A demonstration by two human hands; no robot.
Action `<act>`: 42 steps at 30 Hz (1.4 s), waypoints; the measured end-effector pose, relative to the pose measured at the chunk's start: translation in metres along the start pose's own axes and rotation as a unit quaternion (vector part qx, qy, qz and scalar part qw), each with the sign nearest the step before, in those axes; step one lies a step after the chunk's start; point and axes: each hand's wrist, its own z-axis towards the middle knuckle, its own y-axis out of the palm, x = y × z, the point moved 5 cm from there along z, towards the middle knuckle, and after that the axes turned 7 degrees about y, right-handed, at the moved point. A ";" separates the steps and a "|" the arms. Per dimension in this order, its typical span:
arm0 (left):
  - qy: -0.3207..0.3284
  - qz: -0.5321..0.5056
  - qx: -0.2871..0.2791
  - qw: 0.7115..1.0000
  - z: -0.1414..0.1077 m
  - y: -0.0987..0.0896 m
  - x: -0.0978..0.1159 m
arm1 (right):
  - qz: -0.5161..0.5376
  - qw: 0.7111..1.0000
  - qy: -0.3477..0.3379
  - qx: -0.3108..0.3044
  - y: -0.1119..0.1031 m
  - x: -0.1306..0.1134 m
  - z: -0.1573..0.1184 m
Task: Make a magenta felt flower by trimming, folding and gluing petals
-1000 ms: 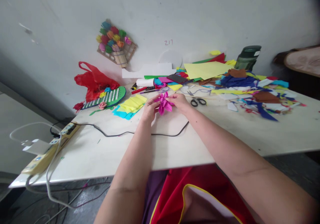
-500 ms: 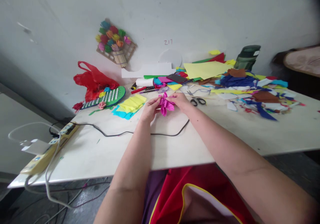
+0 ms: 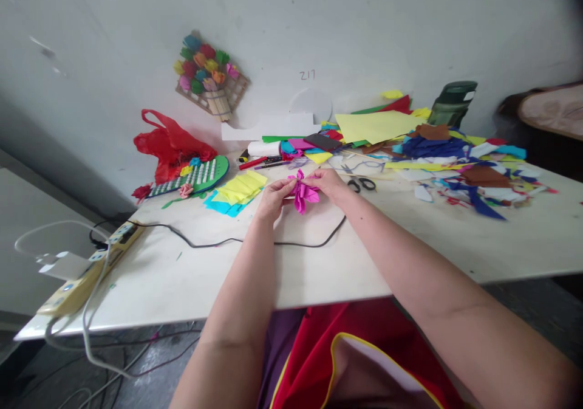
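Note:
Between my two hands, above the middle of the white table (image 3: 355, 269), is a magenta paper flower (image 3: 302, 199) with creased, spreading petals. My left hand (image 3: 275, 197) pinches its left side, and my right hand (image 3: 327, 183) grips a petal near the top right. The fingertips partly cover the flower's centre. Just right of my right hand lie scissors with black handles (image 3: 365, 184). To the left of my left hand, yellow paper sheets (image 3: 242, 186) rest on blue paper sheets (image 3: 226, 205).
A black cable (image 3: 218, 244) runs across the table to a power strip (image 3: 91, 269) on the left. Paper scraps (image 3: 483, 181) pile up at right, near a green bottle (image 3: 452, 105). Behind the blue sheets are a green decorated board (image 3: 209, 175) and red plastic bag (image 3: 170, 144).
The flower's lower petals have turned slightly, one now reaching further right. Both hands keep their hold in nearly the same place.

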 end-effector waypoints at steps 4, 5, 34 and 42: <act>0.006 0.010 0.001 1.000 0.001 -0.001 0.000 | -0.018 1.000 0.004 0.008 0.002 -0.003 -0.003; 0.008 0.011 0.003 1.000 0.002 -0.001 -0.001 | -0.024 1.000 -0.003 0.013 0.002 -0.005 -0.003; 0.078 0.125 0.096 0.984 0.007 -0.007 0.004 | -0.449 0.818 -0.344 0.101 0.025 -0.042 -0.023; 0.099 0.148 0.102 0.979 0.008 -0.007 0.006 | -0.465 0.803 -0.362 0.085 0.024 -0.042 -0.023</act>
